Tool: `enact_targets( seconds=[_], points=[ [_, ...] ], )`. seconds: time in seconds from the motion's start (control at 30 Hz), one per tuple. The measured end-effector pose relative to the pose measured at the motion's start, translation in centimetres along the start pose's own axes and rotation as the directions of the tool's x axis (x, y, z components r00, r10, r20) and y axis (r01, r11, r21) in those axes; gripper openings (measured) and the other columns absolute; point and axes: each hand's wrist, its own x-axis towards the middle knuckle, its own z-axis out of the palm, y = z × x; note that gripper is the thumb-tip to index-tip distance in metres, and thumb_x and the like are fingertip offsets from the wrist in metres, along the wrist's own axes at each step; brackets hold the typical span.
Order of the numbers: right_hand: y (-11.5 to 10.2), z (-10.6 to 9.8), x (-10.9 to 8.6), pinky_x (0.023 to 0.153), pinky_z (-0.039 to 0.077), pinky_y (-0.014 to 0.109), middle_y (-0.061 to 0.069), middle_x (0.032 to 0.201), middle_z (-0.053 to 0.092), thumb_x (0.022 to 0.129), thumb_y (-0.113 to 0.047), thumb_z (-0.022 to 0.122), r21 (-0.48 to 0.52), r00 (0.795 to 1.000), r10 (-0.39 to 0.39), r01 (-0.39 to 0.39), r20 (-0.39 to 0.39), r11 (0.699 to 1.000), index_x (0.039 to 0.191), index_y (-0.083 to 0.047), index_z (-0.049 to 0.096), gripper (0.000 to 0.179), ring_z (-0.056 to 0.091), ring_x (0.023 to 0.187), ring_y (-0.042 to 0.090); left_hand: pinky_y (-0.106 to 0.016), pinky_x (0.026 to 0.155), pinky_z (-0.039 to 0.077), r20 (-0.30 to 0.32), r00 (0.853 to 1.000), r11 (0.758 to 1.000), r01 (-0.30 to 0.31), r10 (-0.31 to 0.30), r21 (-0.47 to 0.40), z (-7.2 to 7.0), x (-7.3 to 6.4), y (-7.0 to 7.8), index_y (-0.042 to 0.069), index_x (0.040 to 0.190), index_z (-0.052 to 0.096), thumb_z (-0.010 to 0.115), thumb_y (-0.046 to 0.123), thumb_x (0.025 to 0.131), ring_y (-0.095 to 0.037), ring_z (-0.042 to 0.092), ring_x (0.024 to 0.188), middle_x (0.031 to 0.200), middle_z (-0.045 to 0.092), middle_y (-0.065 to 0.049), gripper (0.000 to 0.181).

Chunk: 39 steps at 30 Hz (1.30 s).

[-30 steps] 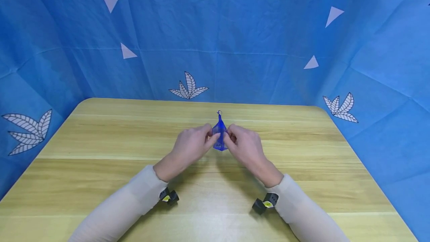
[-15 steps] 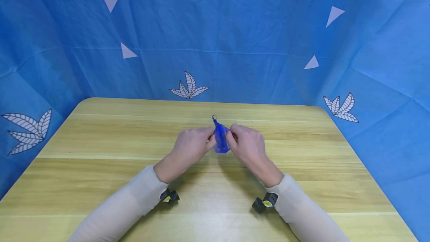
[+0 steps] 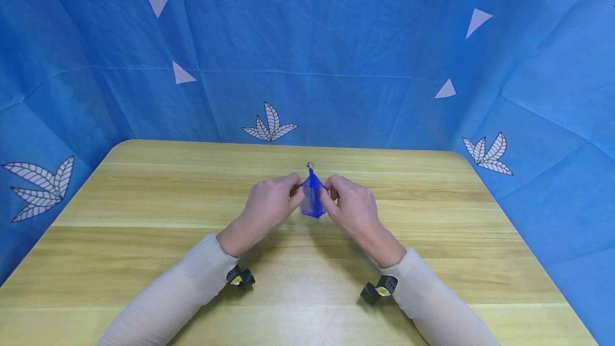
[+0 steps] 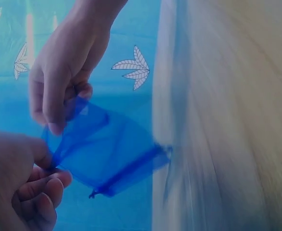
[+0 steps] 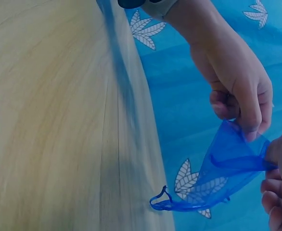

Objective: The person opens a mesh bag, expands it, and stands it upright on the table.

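Note:
Between my hands hangs a small sheer blue drawstring pouch (image 3: 313, 203), held above the table. My left hand (image 3: 269, 204) pinches one edge of it between thumb and fingers. The opposite edge is pinched by my right hand (image 3: 353, 204). In the head view a thin cord loop sticks up at the pouch's narrow far end. Seen from the left wrist, the pouch (image 4: 121, 149) is spread out and see-through. The right wrist view shows the cord loop (image 5: 161, 197) dangling from one corner of the fabric. The fingertips are partly hidden behind the fabric and the hands.
A light wood-grain table (image 3: 158, 191) with rounded far corners lies under both hands. Blue cloth (image 3: 307, 41) with white triangles and leaf prints hangs behind it and along both sides. A small black device (image 3: 240, 277) is strapped at each wrist.
My left hand has drawn slightly left, and the pouch is pulled tauter between the hands. Its looped end swung left, then partly back right. The right hand has barely moved.

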Motion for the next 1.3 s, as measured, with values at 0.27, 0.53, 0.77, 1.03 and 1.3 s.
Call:
enact_targets(
  seconds=[0.27, 0.53, 0.77, 1.03, 1.3],
  points=[
    [-0.3, -0.2, 0.0, 0.05, 0.04, 0.024, -0.008, 0.068, 0.053, 0.093, -0.027, 0.069, 0.133, 0.999, -0.014, 0.009, 0.039, 0.991, 0.088, -0.013, 0.061, 0.017, 0.047, 0.057, 0.006, -0.023, 0.043, 0.034, 0.032, 0.996, 0.991, 0.086, -0.083, -0.103, -0.6, 0.4, -0.3, 0.01, 0.096, 0.067, 0.061, 0.021, 0.098, -0.007, 0.045, 0.048, 0.077, 0.067, 0.003, 0.012],
    [0.0, -0.6, 0.1, 0.052, 0.041, 0.026, -0.007, 0.072, 0.054, 0.099, -0.026, 0.06, 0.215, 0.998, 0.055, -0.063, 0.043, 0.975, 0.093, -0.013, 0.062, 0.015, 0.047, 0.061, 0.008, -0.027, 0.055, 0.048, 0.095, 0.973, 0.903, 0.233, -0.213, -0.362, -1.0, 0.9, -1.3, 0.012, 0.107, 0.07, 0.06, 0.022, 0.099, -0.014, 0.058, 0.063, 0.093, 0.07, 0.001, 0.016],
    [0.8, -0.7, 0.5, 0.057, 0.044, 0.028, -0.003, 0.078, 0.059, 0.096, -0.02, 0.064, 0.232, 0.993, 0.119, -0.119, 0.015, 0.965, 0.092, -0.011, 0.063, 0.01, 0.052, 0.066, 0.01, -0.031, 0.053, 0.047, 0.15, 0.954, 0.801, 0.299, -0.259, -0.518, -1.4, 1.2, -2.3, 0.012, 0.109, 0.07, 0.059, 0.021, 0.1, -0.028, 0.063, 0.07, 0.088, 0.068, 0.001, 0.016],
    [1.8, -0.7, 0.9, 0.061, 0.046, 0.032, 0.005, 0.096, 0.059, 0.095, -0.026, 0.067, 0.285, 0.968, 0.251, -0.249, 0.032, 0.926, 0.103, -0.006, 0.06, 0.022, 0.056, 0.074, 0.017, -0.027, 0.05, 0.042, 0.15, 0.95, 0.743, 0.307, -0.272, -0.595, -1.2, 1.5, -3.4, 0.012, 0.107, 0.071, 0.057, 0.017, 0.101, -0.036, 0.062, 0.072, 0.086, 0.068, -0.001, 0.016],
    [2.6, -0.8, 1.1, 0.07, 0.048, 0.036, 0.007, 0.111, 0.067, 0.095, -0.04, 0.063, 0.392, 0.893, 0.377, -0.447, 0.244, 0.804, 0.128, -0.007, 0.055, 0.047, 0.061, 0.087, 0.02, -0.026, 0.05, 0.042, 0.144, 0.949, 0.744, 0.309, -0.28, -0.593, -1.2, 1.5, -3.4, 0.011, 0.108, 0.071, 0.056, 0.017, 0.101, -0.034, 0.062, 0.071, 0.087, 0.069, -0.001, 0.017]
  ],
)
